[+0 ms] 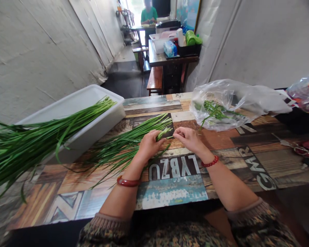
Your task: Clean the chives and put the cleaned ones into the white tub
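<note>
My left hand (149,143) is closed around a small bunch of garlic chives, whose pale stem ends poke out past the thumb. Just to its right, my right hand (187,137) is pinched at the tip of a stem; what lies between those fingertips is too small to make out. Loose garlic chives (134,137) lie on the table beneath and beyond my left hand. A larger heap of garlic chives (54,127) fills a white plastic tub (105,121) at the left, its leaves hanging over the near side.
A clear plastic bag (229,89) with green scraps (215,110) lies at the right on the patterned wooden table (172,192). Scissors (296,145) sit near the right edge. Farther back are a bench (155,79), a second table (170,61) with containers, and a seated person (148,16).
</note>
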Action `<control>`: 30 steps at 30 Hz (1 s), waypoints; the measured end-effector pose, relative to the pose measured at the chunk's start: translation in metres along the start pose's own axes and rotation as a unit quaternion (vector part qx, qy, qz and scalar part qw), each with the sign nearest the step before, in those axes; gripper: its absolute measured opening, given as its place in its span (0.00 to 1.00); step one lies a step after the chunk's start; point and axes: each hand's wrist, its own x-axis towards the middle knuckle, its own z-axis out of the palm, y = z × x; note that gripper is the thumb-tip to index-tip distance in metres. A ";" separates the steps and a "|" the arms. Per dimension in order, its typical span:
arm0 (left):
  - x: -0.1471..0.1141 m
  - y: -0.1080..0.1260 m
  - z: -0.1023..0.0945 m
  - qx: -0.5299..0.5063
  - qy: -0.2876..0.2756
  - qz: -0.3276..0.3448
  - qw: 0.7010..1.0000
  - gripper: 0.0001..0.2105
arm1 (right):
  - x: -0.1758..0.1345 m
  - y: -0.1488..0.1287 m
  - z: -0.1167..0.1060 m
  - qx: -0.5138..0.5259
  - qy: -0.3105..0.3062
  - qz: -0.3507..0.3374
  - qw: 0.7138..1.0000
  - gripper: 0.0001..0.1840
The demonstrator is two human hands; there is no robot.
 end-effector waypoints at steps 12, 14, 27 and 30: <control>0.004 -0.003 -0.009 0.026 0.109 0.012 0.994 0.11 | -0.005 -0.002 0.003 -0.010 -0.088 -0.044 0.995 0.06; 0.005 -0.003 -0.011 0.012 0.115 0.007 0.993 0.10 | -0.008 -0.004 0.005 -0.056 -0.128 -0.075 0.987 0.04; 0.000 0.001 -0.006 -0.050 -0.035 -0.004 0.998 0.12 | -0.006 -0.008 -0.006 -0.110 -0.080 -0.057 0.989 0.05; -0.001 0.002 -0.003 -0.077 -0.077 -0.003 0.994 0.10 | -0.005 -0.009 -0.004 -0.098 -0.059 -0.064 0.991 0.06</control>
